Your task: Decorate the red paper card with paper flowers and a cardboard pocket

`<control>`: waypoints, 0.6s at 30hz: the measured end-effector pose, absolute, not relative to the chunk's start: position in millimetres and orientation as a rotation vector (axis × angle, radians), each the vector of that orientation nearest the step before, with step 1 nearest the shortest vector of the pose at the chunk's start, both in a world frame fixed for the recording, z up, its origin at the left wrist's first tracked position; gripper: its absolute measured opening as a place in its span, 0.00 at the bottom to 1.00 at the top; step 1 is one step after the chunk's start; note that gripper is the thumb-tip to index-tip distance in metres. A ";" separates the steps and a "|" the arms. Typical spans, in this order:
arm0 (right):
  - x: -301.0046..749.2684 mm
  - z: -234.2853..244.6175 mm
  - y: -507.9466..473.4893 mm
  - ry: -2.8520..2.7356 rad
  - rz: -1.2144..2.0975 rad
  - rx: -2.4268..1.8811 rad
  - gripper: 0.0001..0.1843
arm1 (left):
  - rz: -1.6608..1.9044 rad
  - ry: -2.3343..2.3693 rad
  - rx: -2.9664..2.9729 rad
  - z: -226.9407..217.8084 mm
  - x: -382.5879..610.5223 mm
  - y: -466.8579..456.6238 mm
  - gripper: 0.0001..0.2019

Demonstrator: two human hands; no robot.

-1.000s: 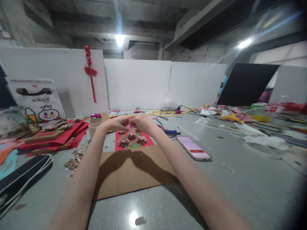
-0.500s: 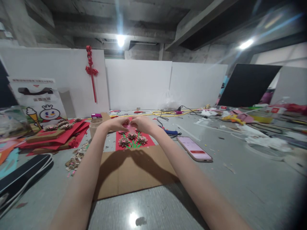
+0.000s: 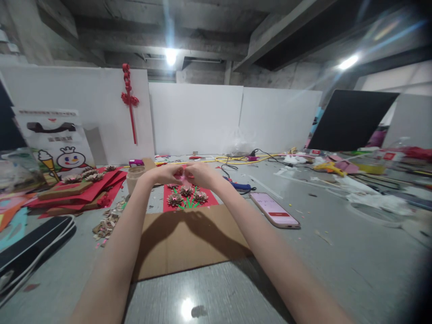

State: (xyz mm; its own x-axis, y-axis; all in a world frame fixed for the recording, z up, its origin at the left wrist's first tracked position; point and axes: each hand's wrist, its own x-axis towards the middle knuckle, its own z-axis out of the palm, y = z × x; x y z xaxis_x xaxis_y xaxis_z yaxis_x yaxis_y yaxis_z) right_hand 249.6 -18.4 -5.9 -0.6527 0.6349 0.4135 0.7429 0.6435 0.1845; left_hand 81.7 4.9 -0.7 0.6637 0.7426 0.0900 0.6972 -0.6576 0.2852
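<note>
My left hand (image 3: 169, 173) and my right hand (image 3: 200, 173) meet above the far part of a red card (image 3: 211, 201). Their fingers are closed, fingertip to fingertip, around a small pink piece (image 3: 183, 178) that is mostly hidden. The card bears several brown layered paper flowers (image 3: 186, 191) with pink centres, and green stems (image 3: 191, 204) run together at its near edge. In front of the card, a flat sheet of brown cardboard (image 3: 189, 252) lies beneath my forearms, with my hands' shadows on it.
Left of my arm are a jar (image 3: 134, 180), paper scraps (image 3: 104, 225), stacked red cards (image 3: 83, 191) and a black device (image 3: 30, 245) with a white cable. A phone (image 3: 274, 210) and a blue tool (image 3: 241, 186) lie right. Yellow cord (image 3: 222, 159) runs behind; litter covers the far right.
My two hands stay together over the red card with only slight finger movement. The whole view has shifted a very little; the objects on the table have not moved.
</note>
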 end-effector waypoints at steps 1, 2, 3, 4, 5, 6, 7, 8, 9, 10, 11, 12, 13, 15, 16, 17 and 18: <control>249.8 -5.6 -18.8 -2.565 -0.482 -1.092 0.10 | 0.281 1.167 2.644 -1.1 81.5 5.5 0.10; 250.1 -5.3 -19.1 -2.579 -0.467 -1.079 0.10 | 0.272 1.168 2.637 -1.6 81.3 6.0 0.10; 250.5 -5.0 -19.3 -2.595 -0.447 -1.068 0.09 | 0.262 1.172 2.631 -2.0 81.1 6.5 0.10; 251.0 -4.6 -19.2 -2.611 -0.426 -1.059 0.09 | 0.251 1.180 2.628 -2.5 80.9 7.0 0.09; 251.4 -4.3 -18.9 -2.624 -0.406 -1.051 0.09 | 0.236 1.193 2.627 -2.7 80.7 7.4 0.09; 251.9 -4.2 -18.4 -2.633 -0.388 -1.050 0.08 | 0.221 1.210 2.627 -2.8 80.4 7.6 0.09; 252.4 -4.2 -17.6 -2.639 -0.372 -1.053 0.08 | 0.205 1.234 2.628 -2.7 80.1 7.7 0.09; 252.9 -4.3 -16.5 -2.641 -0.357 -1.062 0.08 | 0.187 1.264 2.629 -2.2 79.6 7.5 0.09; 253.5 -4.6 -15.2 -2.637 -0.344 -1.069 0.07 | 0.164 1.298 2.628 -1.5 78.9 6.9 0.09; 254.2 -5.0 -13.6 -2.629 -0.332 -1.070 0.07 | 0.134 1.335 2.623 -0.5 78.1 5.8 0.09; 255.0 -5.5 -11.9 -2.617 -0.322 -1.068 0.07 | 0.092 1.380 2.616 0.8 77.1 4.3 0.08; 256.0 -5.9 -10.1 -2.600 -0.313 -1.065 0.07 | 0.037 1.438 2.602 2.2 76.0 2.5 0.08; 257.2 -6.2 -8.3 -2.581 -0.306 -1.068 0.07 | -0.033 1.512 2.575 3.5 74.6 0.5 0.08; 260.0 -6.3 -5.1 -2.551 -0.301 -1.095 0.07 | -0.191 1.700 2.475 5.0 71.0 -2.6 0.08; 261.4 -6.0 -4.0 -2.542 -0.305 -1.116 0.06 | -0.262 1.803 2.410 4.8 68.7 -3.0 0.08; 262.8 -5.5 -3.2 -2.539 -0.310 -1.138 0.06 | -0.319 1.902 2.345 3.6 65.9 -2.2 0.09; 264.1 -4.9 -2.8 -2.543 -0.314 -1.157 0.05 | -0.367 1.987 2.289 1.3 62.7 -0.2 0.10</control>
